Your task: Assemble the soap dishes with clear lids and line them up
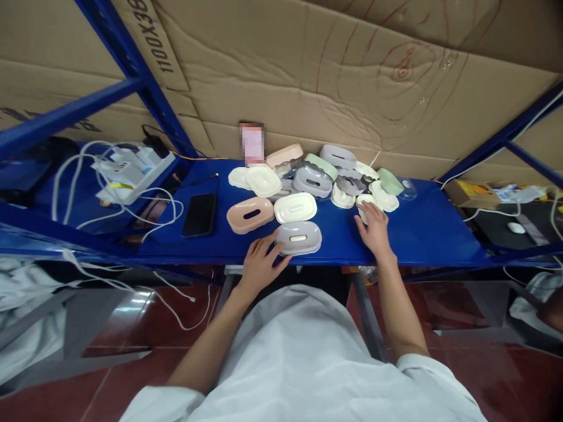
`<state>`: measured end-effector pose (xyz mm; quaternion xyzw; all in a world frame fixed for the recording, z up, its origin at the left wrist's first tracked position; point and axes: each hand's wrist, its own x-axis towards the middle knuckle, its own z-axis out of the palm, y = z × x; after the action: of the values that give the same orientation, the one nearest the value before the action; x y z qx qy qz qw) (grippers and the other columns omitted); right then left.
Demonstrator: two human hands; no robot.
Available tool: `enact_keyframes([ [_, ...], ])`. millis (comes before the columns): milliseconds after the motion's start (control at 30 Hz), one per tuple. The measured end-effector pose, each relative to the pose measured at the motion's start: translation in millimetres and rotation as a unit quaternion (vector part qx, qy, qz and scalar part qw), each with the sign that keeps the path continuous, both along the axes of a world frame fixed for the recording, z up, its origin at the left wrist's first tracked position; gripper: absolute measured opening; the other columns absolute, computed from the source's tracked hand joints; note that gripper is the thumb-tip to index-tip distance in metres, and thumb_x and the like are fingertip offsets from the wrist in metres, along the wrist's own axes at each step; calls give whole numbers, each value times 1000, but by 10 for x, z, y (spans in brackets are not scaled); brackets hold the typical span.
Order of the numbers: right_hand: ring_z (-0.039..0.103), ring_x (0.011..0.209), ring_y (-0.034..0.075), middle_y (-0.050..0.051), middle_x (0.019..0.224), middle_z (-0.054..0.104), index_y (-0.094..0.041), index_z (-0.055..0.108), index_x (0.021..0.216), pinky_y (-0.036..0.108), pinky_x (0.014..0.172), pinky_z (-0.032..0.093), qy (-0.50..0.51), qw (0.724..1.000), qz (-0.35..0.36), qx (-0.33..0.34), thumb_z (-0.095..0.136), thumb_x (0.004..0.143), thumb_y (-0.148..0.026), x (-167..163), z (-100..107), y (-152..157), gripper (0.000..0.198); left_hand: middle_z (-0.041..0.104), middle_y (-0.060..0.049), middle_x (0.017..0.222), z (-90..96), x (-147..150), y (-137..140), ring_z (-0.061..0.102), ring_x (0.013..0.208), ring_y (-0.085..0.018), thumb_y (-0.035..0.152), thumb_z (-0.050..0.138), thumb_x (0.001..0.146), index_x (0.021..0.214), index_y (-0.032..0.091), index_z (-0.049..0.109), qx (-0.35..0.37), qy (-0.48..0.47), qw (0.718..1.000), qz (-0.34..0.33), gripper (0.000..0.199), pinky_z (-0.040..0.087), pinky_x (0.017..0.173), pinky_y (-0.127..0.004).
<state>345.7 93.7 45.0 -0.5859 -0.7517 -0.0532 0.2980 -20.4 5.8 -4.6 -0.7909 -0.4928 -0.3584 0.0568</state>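
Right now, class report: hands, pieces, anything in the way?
Left hand at left end of grey piece. Right hand over cream piece. Possibly in the way: another cream piece, peach cover beyond.

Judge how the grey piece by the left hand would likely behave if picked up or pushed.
The grey piece looks like moulded plastic with a crisp rim, so it would probably stay stiff when lifted. Its glossy highlights suggest it may be slightly slippery. Lying low and wide on the table, it would likely slide rather than roll.
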Motion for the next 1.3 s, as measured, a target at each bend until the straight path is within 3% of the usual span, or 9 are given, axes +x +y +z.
enact_keyframes([
  [167, 52, 147, 35, 15, 154, 63, -19, 65, 142, 59, 126, 30, -52, 983, 170, -44, 57, 105, -31, -498, 100, 431, 40, 72, -14, 140, -32, 25, 18, 74, 114, -30, 41, 71, 99, 111, 25, 73, 27, -1, 1000, 12, 20, 58, 99, -46],
  [267, 64, 128, 35, 15, 126, 77, -19, 76, 117, 63, 126, 27, -25, 977, 201, -68, 59, 103, -25, -699, 217, 686, 23, 71, -13, 142, -28, 24, 10, 74, 116, -29, 41, 71, 100, 112, 25, 73, 30, 6, 999, 13, 20, 58, 99, -45],
  [400, 71, 107, 29, 9, 108, 80, -22, 75, 103, 59, 117, 43, 47, 973, 214, -77, 61, 104, -36, -607, 382, 855, 20, 70, -14, 145, -31, 16, -1, 74, 116, -29, 40, 71, 100, 114, 24, 73, 34, 8, 999, 8, 21, 58, 100, -45],
  [533, 73, 101, 24, 7, 111, 78, -23, 71, 113, 44, 95, 60, 178, 962, 191, -80, 62, 103, -54, -383, 384, 689, 34, 70, -13, 144, -33, 15, 1, 74, 116, -30, 41, 71, 100, 114, 25, 73, 21, 3, 1000, 12, 21, 58, 100, -46],
  [767, 75, 76, 19, 2, 94, 70, -29, 55, 139, 36, 68, 66, 322, 940, 89, -69, 45, 109, -57, -172, -43, -33, 41, 71, -12, 142, -20, 9, 2, 73, 118, -31, 42, 70, 100, 114, 27, 73, 0, -14, 1000, 6, 20, 57, 101, -47],
  [900, 69, 126, 30, 18, 144, 62, -26, 54, 150, 53, 103, 61, 259, 966, 4, -8, 53, 107, -54, -176, -120, -381, 51, 70, -12, 144, -20, 14, 3, 73, 119, -31, 41, 71, 100, 115, 27, 72, 7, -16, 1000, 4, 21, 56, 102, -47],
  [1000, 45, 155, 36, 16, 165, 49, -28, 56, 154, 63, 124, 41, 115, 991, 53, -38, 59, 106, -54, -240, -141, -530, 55, 70, -13, 145, -17, 22, 8, 73, 118, -31, 40, 71, 100, 116, 25, 71, 18, -9, 1000, 2, 21, 56, 102, -47],
  [1100, 44, 156, 39, 13, 163, 53, -31, 59, 152, 67, 124, 41, 50, 991, 103, -72, 66, 102, -56, -276, -191, -575, 57, 70, -13, 145, -13, 23, 6, 74, 117, -30, 41, 71, 101, 115, 25, 72, 14, -11, 1000, -1, 22, 56, 103, -47],
  [1300, 60, 142, 31, 9, 148, 68, -32, 63, 149, 58, 121, 49, 173, 979, 105, -17, 55, 109, -45, -365, -148, -612, 43, 69, -11, 146, -4, 7, -4, 73, 121, -29, 43, 70, 101, 118, 27, 73, -15, -20, 1000, -2, 23, 56, 105, -47],
])
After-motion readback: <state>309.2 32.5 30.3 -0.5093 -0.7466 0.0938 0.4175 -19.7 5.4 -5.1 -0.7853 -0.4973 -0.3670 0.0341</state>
